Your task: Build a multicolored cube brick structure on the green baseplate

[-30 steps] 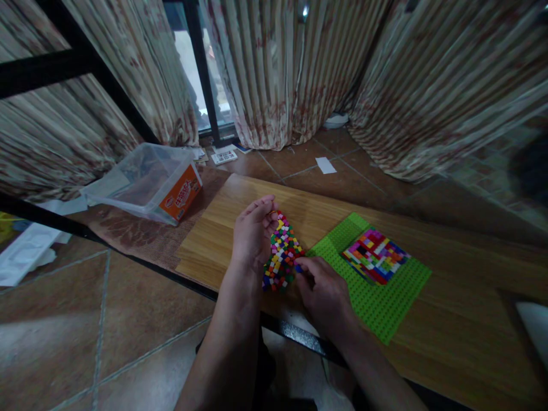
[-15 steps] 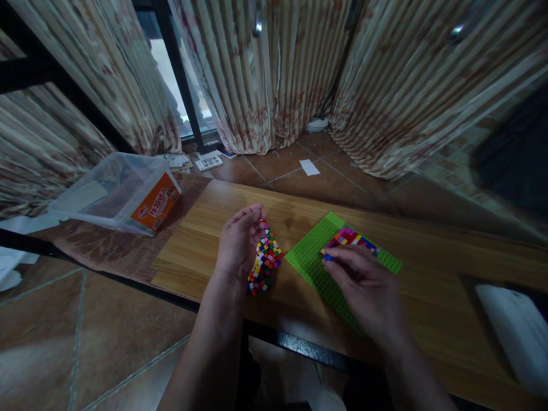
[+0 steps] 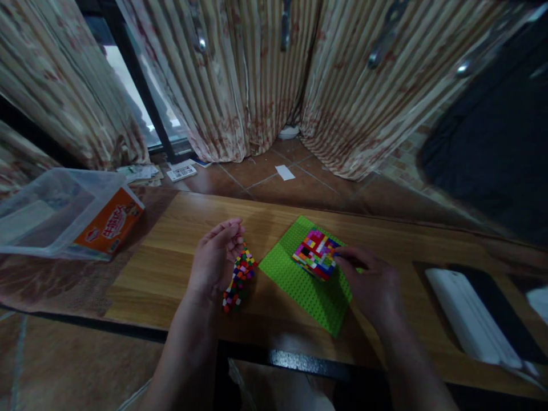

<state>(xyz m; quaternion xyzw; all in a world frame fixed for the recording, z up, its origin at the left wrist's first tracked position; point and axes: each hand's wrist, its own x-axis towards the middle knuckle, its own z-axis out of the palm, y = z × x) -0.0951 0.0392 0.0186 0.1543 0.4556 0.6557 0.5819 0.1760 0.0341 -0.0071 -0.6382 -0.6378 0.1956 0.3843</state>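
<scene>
A green studded baseplate (image 3: 299,285) lies on the wooden table (image 3: 180,240), with a patch of small multicoloured bricks (image 3: 315,253) built on its far part. My right hand (image 3: 370,282) rests on the plate's right side, its pinched fingertips pressed against the right edge of the patch; what they hold is too small to make out. A pile of loose multicoloured bricks (image 3: 238,277) lies left of the plate. My left hand (image 3: 216,257) stands on its edge against that pile, fingers together and slightly curled, holding nothing.
A clear plastic tub with an orange label (image 3: 64,214) lies tilted at the table's left end on a brown mat. A white oblong object (image 3: 468,317) lies on a dark mat at the right. Striped curtains hang behind, above a tiled floor with scattered papers.
My right hand left the loose pile, crossed over the green plate and now touches the right edge of the brick patch. My left hand stayed by the pile. The view swung right.
</scene>
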